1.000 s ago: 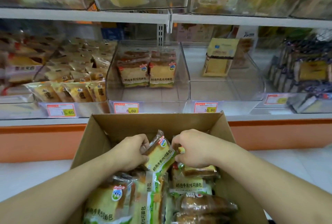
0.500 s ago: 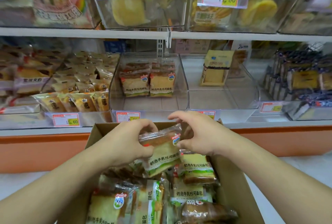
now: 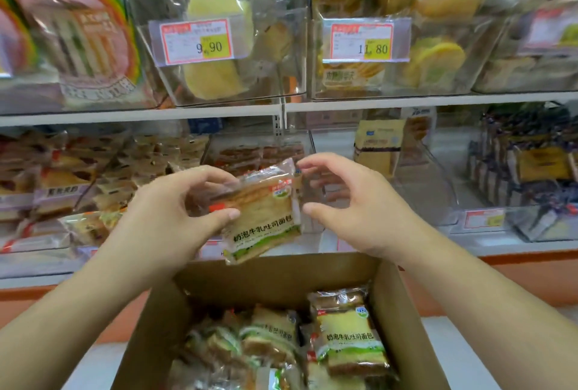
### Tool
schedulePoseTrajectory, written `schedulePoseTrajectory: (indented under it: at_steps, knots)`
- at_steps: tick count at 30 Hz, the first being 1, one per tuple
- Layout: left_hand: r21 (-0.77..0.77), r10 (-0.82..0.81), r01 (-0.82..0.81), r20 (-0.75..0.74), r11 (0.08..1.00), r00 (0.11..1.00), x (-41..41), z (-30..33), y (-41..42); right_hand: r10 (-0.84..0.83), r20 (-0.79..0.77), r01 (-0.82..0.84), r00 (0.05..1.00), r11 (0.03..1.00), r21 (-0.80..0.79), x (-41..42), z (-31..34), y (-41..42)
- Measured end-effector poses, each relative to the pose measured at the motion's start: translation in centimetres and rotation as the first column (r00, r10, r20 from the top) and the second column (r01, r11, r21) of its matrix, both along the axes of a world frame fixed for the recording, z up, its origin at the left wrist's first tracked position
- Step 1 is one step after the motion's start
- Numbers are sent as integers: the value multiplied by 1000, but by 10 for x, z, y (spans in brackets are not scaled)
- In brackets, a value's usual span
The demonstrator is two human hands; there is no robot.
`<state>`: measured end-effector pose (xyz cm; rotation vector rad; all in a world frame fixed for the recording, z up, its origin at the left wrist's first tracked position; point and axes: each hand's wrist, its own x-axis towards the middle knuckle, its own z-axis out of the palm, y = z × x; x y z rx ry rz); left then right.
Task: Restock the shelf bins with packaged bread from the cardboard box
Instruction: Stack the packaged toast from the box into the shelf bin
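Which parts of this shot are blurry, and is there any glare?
Head view: the upper-left packages and box contents smear with motion blur; the held bread pack and both price tags read clearly; the clear bins show soft reflections; wide-angle bending curves the shelf edge.

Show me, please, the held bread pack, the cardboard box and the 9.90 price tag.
held bread pack [image 3: 266, 214], head view, front label.
cardboard box [image 3: 278, 277], head view, far inner wall.
9.90 price tag [image 3: 196, 40], head view, centre.
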<state>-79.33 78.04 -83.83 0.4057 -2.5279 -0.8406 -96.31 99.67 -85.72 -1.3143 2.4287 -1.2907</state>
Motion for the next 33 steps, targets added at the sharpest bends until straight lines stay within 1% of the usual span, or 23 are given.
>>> schedulePoseTrajectory:
  at_steps: [2, 3, 5, 7, 9, 13, 20, 24, 27, 31, 33]
  knots:
    - [-53, 62, -62, -1, 997, 998, -18, 3, -9, -103, -124, 122, 987, 980, 160, -16, -7, 0]
    - [-86, 82, -81, 6, 993, 997, -29, 3, -11, -132, -150, 165, 980, 958, 234, -23, -13, -1]
    - [-122, 106, -102, 24, 987, 994, -55, -4, -14, -143, -134, 180, 981, 927, 330, -32, -27, -1]
    - [-142, 114, -104, 61, 984, 992, -81, -17, -15, -118, -96, 146, 988, 918, 368, -36, -39, 0]
    - [-162, 106, -87, 108, 983, 989, -103, -35, -18, -115, -59, 129, 992, 928, 351, -38, -48, 2]
    - [-100, 66, -50, 171, 994, 983, -136, -65, -26, -128, -37, 133, 991, 940, 314, -44, -59, 3]
    - [-50, 47, -41, 116, 998, 992, -166, -99, -35, -138, -3, 132, 990, 946, 295, -45, -62, 2]
    - [-28, 22, -20, 95, 999, 995, -172, -105, -40, -149, -5, 145, 989, 947, 285, -45, -62, 0]
    - [-59, 20, -14, 96, 998, 995, -174, -105, -41, -151, -3, 146, 988, 947, 287, -44, -62, 0]
    - [-170, 36, -17, 107, 985, 994, -173, -106, -42, -163, 4, 155, 987, 946, 286, -43, -62, 0]
    - [-187, 23, -5, 97, 982, 995, -172, -107, -41, -162, 0, 155, 987, 945, 289, -43, -62, 0]
